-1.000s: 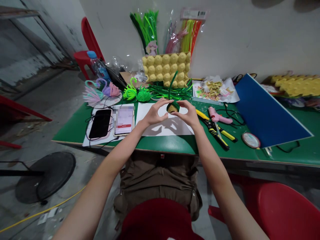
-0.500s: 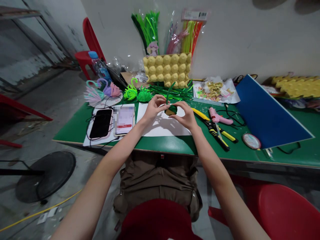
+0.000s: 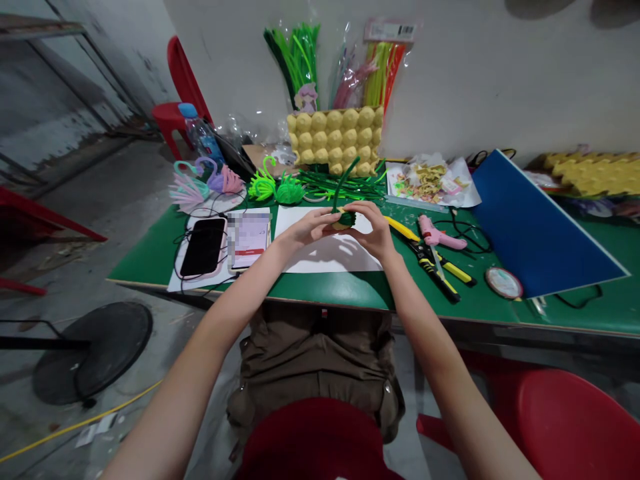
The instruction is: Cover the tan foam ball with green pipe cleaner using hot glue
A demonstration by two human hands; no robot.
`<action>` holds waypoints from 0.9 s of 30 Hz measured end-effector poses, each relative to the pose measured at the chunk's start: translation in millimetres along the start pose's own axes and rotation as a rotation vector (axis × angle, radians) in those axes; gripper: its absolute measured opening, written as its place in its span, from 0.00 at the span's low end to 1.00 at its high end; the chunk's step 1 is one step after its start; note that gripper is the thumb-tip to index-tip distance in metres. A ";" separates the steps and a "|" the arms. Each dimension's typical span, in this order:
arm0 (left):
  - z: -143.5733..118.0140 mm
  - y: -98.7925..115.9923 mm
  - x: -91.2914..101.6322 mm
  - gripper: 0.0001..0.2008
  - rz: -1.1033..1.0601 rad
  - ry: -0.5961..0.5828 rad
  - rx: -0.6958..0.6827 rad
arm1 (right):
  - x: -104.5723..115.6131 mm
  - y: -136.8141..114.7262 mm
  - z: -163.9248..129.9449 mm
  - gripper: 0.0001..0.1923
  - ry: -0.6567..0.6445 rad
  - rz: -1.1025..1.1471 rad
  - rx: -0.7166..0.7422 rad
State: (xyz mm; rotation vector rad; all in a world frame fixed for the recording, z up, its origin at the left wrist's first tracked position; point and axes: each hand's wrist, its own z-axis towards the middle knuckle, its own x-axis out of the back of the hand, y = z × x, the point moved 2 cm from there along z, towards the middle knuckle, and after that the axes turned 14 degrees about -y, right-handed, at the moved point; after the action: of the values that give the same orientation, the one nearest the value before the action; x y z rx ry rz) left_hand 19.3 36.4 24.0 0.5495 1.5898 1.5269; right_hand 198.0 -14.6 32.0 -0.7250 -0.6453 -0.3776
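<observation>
Head view, seated at the green surface (image 3: 150,257). Your left hand (image 3: 306,230) and right hand (image 3: 374,230) meet above the white paper sheet (image 3: 327,257), and the fingers of both are clamped on a small egg-carton cup wrapped in dark green pipe cleaner (image 3: 345,218), held clear of the sheet. One free end of the dark green pipe cleaner (image 3: 343,181) rises from the cup toward the wall. Left of the sheet lie a blurred card (image 3: 249,238) and a black phone (image 3: 203,247). Right of the sheet lie yellow-handled cutters (image 3: 434,264) and a pink glue gun (image 3: 436,233), with a blue board (image 3: 530,223) farther right. Behind the sheet sit loose green pipe cleaners (image 3: 325,183), a yellow egg tray (image 3: 334,139) leaning at the wall, and two bright green pipe-cleaner figures (image 3: 275,188). Pink and purple pipe-cleaner figures (image 3: 200,183) stand behind the phone.
</observation>
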 end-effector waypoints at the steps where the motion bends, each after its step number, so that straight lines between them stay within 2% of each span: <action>1: 0.1 -0.6 0.7 0.26 -0.002 0.015 -0.006 | 0.5 -0.2 0.3 0.21 -0.009 0.000 -0.004; 5: 0.5 -5.0 6.1 0.29 0.036 0.163 -0.063 | 3.1 -2.2 0.1 0.27 0.027 -0.022 -0.041; 7: 0.6 -6.3 7.8 0.32 0.172 0.266 -0.121 | 3.2 -2.9 -0.6 0.25 0.088 -0.014 -0.086; 9: 1.3 -7.1 7.2 0.35 0.341 0.315 -0.165 | 1.5 -3.4 -1.1 0.22 0.137 0.019 -0.128; 11: 2.4 -7.9 5.4 0.36 0.462 0.318 -0.183 | -1.1 -4.1 -0.9 0.21 0.168 0.058 -0.144; 14: 3.5 -9.1 4.4 0.36 0.512 0.329 -0.188 | -4.1 -4.9 -0.4 0.21 0.218 0.094 -0.140; 18: 3.4 -10.8 6.1 0.36 0.475 0.339 -0.189 | -5.7 -2.7 -1.0 0.22 0.268 0.121 -0.161; 22: 3.7 -12.4 7.2 0.36 0.435 0.330 -0.175 | -7.0 -0.1 -1.8 0.21 0.241 0.145 -0.188; 27: 3.2 -10.2 4.7 0.36 0.359 0.366 -0.153 | -7.9 -1.6 -0.9 0.21 0.249 0.197 -0.148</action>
State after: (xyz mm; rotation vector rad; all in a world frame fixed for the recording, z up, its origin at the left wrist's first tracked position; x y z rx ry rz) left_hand 21.7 40.4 13.2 0.5084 1.6864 2.0970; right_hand 191.6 -15.6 27.1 -0.8590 -0.3098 -0.3295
